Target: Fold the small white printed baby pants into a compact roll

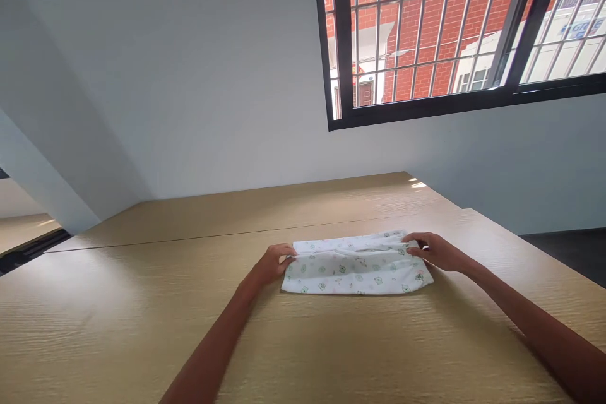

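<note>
Head view: printed white cloth (357, 270), folded into a wide strip with small green figures, lies on the wooden table (189, 303), its long side running left to right; left hand (274, 262) at its left end, thumb and fingers closed to a narrow gap with the cloth's edge between them. Right hand (434, 251) at the opposite end, thumb and fingers likewise pinching the edge near the upper corner; pale wall (213, 76) behind the table, barred window (426, 31) with dark frame at upper right
</note>
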Demonstrator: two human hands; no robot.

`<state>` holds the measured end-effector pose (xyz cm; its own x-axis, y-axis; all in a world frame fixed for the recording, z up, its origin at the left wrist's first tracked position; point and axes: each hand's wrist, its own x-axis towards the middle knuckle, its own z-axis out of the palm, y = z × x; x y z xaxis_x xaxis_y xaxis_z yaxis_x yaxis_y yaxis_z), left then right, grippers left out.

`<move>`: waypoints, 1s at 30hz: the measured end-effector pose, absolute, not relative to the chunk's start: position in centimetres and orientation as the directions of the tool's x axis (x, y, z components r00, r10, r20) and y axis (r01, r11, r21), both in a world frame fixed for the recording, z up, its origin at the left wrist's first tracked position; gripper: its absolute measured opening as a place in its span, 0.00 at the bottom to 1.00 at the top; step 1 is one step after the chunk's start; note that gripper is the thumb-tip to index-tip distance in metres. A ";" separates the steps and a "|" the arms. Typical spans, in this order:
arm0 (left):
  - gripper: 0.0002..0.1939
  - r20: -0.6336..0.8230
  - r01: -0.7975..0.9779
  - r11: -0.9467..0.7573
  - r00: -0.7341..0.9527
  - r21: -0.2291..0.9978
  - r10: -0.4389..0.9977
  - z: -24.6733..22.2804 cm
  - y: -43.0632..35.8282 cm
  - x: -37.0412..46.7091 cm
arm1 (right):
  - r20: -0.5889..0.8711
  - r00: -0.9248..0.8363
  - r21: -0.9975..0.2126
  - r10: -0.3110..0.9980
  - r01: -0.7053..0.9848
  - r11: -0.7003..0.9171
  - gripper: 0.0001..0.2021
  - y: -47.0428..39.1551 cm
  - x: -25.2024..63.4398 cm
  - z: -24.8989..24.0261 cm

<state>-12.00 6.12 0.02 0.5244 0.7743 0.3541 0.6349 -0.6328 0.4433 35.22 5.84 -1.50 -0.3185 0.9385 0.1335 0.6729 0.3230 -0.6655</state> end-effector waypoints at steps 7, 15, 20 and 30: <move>0.11 0.383 0.562 -0.673 0.556 0.481 0.738 2.9 4.8 -13.1 | 0.279 -0.398 -0.594 0.874 0.644 0.482 0.23 4.8 35.1 0.7; 0.17 0.124 0.303 -0.321 0.525 0.897 0.842 5.8 2.0 -14.2 | 0.151 -0.428 -0.906 0.891 0.302 0.298 0.21 2.4 34.6 3.6; 0.22 0.017 0.507 -0.255 0.428 0.824 0.903 3.8 3.0 -14.0 | -0.052 -0.414 -0.879 0.909 0.451 0.156 0.23 2.9 34.3 2.3; 0.15 0.189 0.675 -0.599 0.581 0.430 0.791 0.5 0.2 -6.1 | -0.516 -0.824 -0.829 0.233 0.549 0.103 0.27 1.2 32.6 2.1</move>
<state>-6.13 0.19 0.46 0.5813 0.7914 0.1891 0.6753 -0.5989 0.4304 32.62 1.17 2.05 -0.8239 0.2333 -0.5164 0.5491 0.1032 -0.8294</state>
